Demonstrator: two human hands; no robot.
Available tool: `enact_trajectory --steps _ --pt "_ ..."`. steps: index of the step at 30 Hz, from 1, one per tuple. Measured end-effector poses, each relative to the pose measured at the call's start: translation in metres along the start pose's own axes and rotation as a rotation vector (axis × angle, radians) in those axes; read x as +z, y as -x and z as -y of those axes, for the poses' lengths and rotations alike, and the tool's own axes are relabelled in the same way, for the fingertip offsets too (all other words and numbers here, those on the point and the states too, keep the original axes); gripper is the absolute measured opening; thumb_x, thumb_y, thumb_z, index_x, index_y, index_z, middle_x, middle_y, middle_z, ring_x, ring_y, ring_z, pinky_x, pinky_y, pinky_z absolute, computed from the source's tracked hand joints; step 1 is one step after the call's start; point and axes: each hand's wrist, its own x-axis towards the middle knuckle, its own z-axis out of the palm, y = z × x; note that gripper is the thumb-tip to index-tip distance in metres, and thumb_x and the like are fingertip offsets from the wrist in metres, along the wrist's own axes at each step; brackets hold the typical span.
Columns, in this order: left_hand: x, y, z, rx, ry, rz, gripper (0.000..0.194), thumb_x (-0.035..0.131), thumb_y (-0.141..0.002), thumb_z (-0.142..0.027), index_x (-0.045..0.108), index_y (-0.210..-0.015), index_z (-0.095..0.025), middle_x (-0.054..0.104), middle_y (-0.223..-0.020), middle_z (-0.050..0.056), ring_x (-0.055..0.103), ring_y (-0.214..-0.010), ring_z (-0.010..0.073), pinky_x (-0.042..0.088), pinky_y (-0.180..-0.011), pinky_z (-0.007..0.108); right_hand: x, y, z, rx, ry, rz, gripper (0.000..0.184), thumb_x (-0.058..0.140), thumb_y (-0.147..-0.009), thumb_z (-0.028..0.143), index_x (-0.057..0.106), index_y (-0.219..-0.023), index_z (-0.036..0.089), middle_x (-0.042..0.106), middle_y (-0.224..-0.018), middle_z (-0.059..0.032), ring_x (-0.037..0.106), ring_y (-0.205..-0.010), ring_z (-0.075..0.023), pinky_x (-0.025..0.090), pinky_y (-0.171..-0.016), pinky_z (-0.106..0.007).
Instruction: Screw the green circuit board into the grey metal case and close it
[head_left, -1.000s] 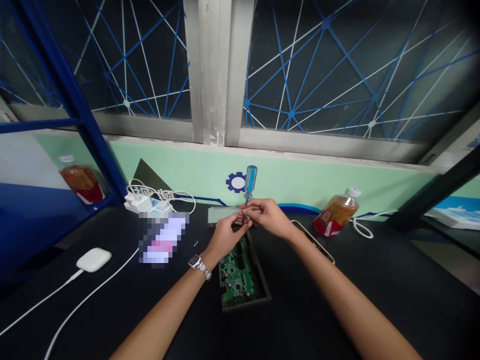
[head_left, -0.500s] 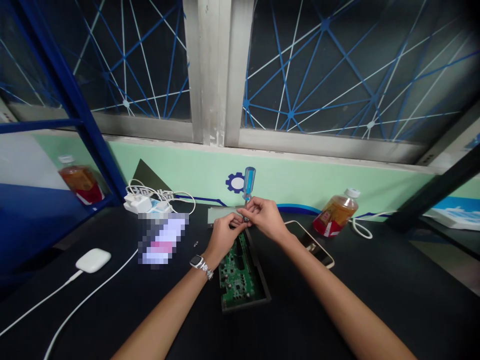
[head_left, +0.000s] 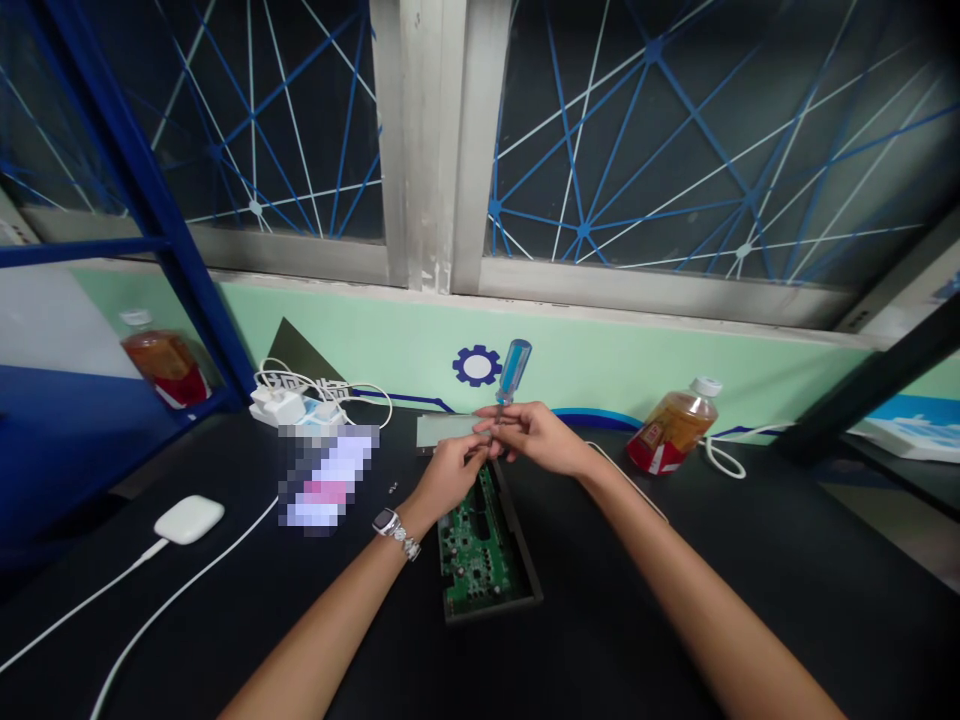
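Note:
A screwdriver [head_left: 514, 370] with a clear blue handle points up and leans to the right. Its shaft runs down between the fingers of my right hand [head_left: 546, 438], which is closed around it. My left hand [head_left: 454, 470], wearing a watch, is pinched at the screwdriver's lower end; whatever lies between those fingertips is too small to tell. Below both hands, a green circuit board [head_left: 480, 565] sits in a dark open case [head_left: 531, 570], its far end partly covered by my fingers. A few tiny metal pieces [head_left: 393, 488], perhaps screws, lie left of my left hand.
A grey flat panel [head_left: 442, 430] is behind my hands. On the right stand a drink bottle [head_left: 671, 428] and a phone mostly hidden by my right arm. Leftward are a power strip [head_left: 304, 408] with cables, a blurred screen [head_left: 330, 480] and a white case [head_left: 190, 519] on a cord.
The screwdriver has gone from nearly upright to leaning right. My right hand has shifted slightly right, its forearm now covering more of the phone. The board and case have stayed put.

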Motion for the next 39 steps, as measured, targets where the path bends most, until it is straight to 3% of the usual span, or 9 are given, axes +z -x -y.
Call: enact_trajectory --steps 4,9,14,20,23,27,29,35,39 --pt "0.001 0.000 -0.002 0.025 0.025 -0.011 0.025 0.056 -0.091 -0.035 0.073 -0.093 -0.016 0.075 -0.083 0.005 0.069 -0.082 0.0223 0.055 -0.076 0.032 -0.002 0.000 -0.001 -0.019 0.015 0.003 0.035 0.060 -0.089 0.037 0.067 -0.114 0.012 0.074 -0.090 -0.0090 0.068 -0.071 -0.0148 0.054 -0.059 -0.024" --pt "0.006 0.000 0.004 0.033 0.048 -0.098 0.017 0.065 -0.085 -0.030 0.068 -0.096 -0.017 0.075 -0.093 0.006 0.070 -0.087 0.0202 0.054 -0.085 0.032 0.003 -0.004 -0.006 -0.085 0.100 -0.150 0.027 0.065 -0.085 0.038 0.071 -0.093 0.013 0.071 -0.073 -0.0048 0.067 -0.066 -0.0166 0.053 -0.061 -0.026" --pt "0.013 -0.001 0.012 -0.005 -0.004 -0.221 0.014 0.071 -0.080 -0.029 0.066 -0.083 -0.016 0.074 -0.082 0.005 0.070 -0.075 0.0186 0.055 -0.072 0.029 0.012 -0.008 -0.011 -0.113 0.145 -0.286 0.023 0.070 -0.079 0.038 0.068 -0.076 0.015 0.069 -0.066 -0.0035 0.066 -0.060 -0.0169 0.051 -0.057 -0.025" --pt "0.012 -0.001 0.017 -0.028 0.022 -0.188 0.016 0.067 -0.084 -0.031 0.073 -0.085 -0.016 0.077 -0.084 0.006 0.072 -0.076 0.0214 0.056 -0.074 0.031 0.018 -0.012 -0.014 -0.120 0.226 -0.447 0.034 0.074 -0.074 0.045 0.059 -0.062 0.017 0.062 -0.053 -0.0014 0.060 -0.050 -0.0156 0.044 -0.048 -0.023" --pt "0.008 -0.001 0.014 -0.016 0.005 -0.141 0.019 0.065 -0.085 -0.032 0.076 -0.091 -0.017 0.077 -0.089 0.006 0.072 -0.083 0.0234 0.055 -0.076 0.031 0.014 -0.012 -0.012 -0.122 0.258 -0.424 0.033 0.073 -0.076 0.045 0.062 -0.067 0.016 0.063 -0.058 -0.0018 0.062 -0.054 -0.0156 0.046 -0.051 -0.023" --pt "0.004 0.001 0.007 -0.026 -0.043 -0.097 0.026 0.062 -0.087 -0.037 0.077 -0.097 -0.018 0.078 -0.086 0.005 0.071 -0.081 0.0251 0.054 -0.072 0.032 0.004 -0.007 -0.005 -0.134 0.197 -0.231 0.032 0.065 -0.083 0.043 0.069 -0.097 0.015 0.071 -0.075 -0.0035 0.066 -0.063 -0.0156 0.053 -0.059 -0.025" --pt "0.004 0.001 0.005 -0.034 -0.025 -0.079 0.029 0.061 -0.088 -0.038 0.077 -0.100 -0.017 0.078 -0.086 0.005 0.070 -0.082 0.0258 0.055 -0.072 0.032 0.001 -0.005 -0.004 -0.114 0.144 -0.175 0.031 0.064 -0.084 0.043 0.069 -0.095 0.014 0.070 -0.072 -0.0036 0.067 -0.061 -0.0164 0.055 -0.059 -0.026" --pt "0.002 0.000 0.003 0.017 0.041 -0.006 0.029 0.053 -0.093 -0.034 0.074 -0.104 -0.018 0.077 -0.099 0.007 0.071 -0.092 0.0245 0.054 -0.084 0.033 0.008 -0.009 -0.010 -0.103 0.102 -0.320 0.031 0.071 -0.077 0.045 0.065 -0.075 0.015 0.066 -0.061 -0.0023 0.064 -0.051 -0.0161 0.053 -0.051 -0.026" --pt "0.001 -0.001 0.006 0.013 0.047 0.001 0.029 0.052 -0.094 -0.035 0.073 -0.103 -0.018 0.077 -0.098 0.007 0.072 -0.091 0.0244 0.054 -0.084 0.034 0.010 -0.009 -0.005 -0.145 0.182 -0.359 0.031 0.068 -0.081 0.046 0.068 -0.084 0.015 0.069 -0.074 -0.0047 0.065 -0.061 -0.0161 0.052 -0.054 -0.024"
